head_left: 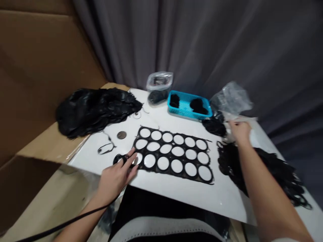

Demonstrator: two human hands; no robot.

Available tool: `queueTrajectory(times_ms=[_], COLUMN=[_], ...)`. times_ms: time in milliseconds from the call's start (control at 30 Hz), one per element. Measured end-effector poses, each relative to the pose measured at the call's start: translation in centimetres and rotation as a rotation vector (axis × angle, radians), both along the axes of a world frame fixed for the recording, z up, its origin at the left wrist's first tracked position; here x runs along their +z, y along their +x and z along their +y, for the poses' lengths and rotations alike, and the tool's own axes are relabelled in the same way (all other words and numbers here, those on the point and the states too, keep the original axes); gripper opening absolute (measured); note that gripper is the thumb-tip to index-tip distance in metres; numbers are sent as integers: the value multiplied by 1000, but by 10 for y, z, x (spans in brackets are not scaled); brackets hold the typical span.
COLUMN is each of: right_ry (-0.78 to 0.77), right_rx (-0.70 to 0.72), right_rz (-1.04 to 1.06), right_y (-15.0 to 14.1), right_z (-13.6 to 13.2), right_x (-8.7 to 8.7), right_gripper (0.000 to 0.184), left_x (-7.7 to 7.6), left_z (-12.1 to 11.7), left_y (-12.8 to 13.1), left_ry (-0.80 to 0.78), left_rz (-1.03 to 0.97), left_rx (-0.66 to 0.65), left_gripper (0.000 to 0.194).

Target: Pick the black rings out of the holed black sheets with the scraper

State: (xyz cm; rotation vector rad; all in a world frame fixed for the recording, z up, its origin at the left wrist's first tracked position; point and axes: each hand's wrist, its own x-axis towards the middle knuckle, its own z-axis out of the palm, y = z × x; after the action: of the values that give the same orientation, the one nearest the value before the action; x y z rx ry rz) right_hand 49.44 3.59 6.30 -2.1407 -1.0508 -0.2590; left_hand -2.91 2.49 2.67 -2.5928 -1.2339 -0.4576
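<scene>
Three rows of flat black rings (171, 157) lie joined side by side on the white table (161, 191), with white showing through the round openings. At their lower left corner my left hand (117, 176) rests with its fingers stretched and apart. A small dark coil (119, 158) lies beside its knuckles. My right hand (241, 131) reaches to the far right, its fingers bent together by a whitish crumpled piece (229, 132); what they pinch is too blurred to name. Below that wrist spreads a heap of black rings (267, 168).
A large black bundle (96, 109) lies at the left beside a cardboard box (45, 67). Further back stand a clear tub (159, 85), a blue basket (190, 113) holding black pieces, and a clear plastic bag (233, 99). A dark disc (121, 135) sits on the left side.
</scene>
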Motion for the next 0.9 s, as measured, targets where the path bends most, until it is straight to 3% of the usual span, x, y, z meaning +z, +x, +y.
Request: queueTrajectory(times_ms=[67,133,200,267,333,400,533,767,900], right_ry=[36,46,13,-124,-219,-242,-221,-271,-264], right_rx=[-47,43,387,647,905,1067,1197,1149,1193], right_rz=[14,78,353,566,641,608,544,554,482], right_y=[-24,-70,-134,-204,-263,-303,-332,-335,-338], right_z=[-7,-17,-29,-39,-43,-42,-34,-29,-33], right_x=[1,-3,-10,-17,-24,-28,-33,-41,-40], right_gripper=[30,19,16,16,16,17,17,16,16], left_x=[-1,-5,-10,-15,-19,-22,-24,-23,-22], left_z=[-10,-21,-30,-37,-41,-43,-45,-47,-46], left_y=[-9,-17,-23,-27,-28,-28,-26,-25,-24], left_ry=[7,-10,-51,-89,-109,-121,-129,-164,-177], left_rz=[-26,-27,-11,5,12,13,4,-12,-4], left_rx=[-21,-37,-49,-54,-57,-61,-58,-34,-42], left_gripper=[32,29,30,34,36,37,38,38,38])
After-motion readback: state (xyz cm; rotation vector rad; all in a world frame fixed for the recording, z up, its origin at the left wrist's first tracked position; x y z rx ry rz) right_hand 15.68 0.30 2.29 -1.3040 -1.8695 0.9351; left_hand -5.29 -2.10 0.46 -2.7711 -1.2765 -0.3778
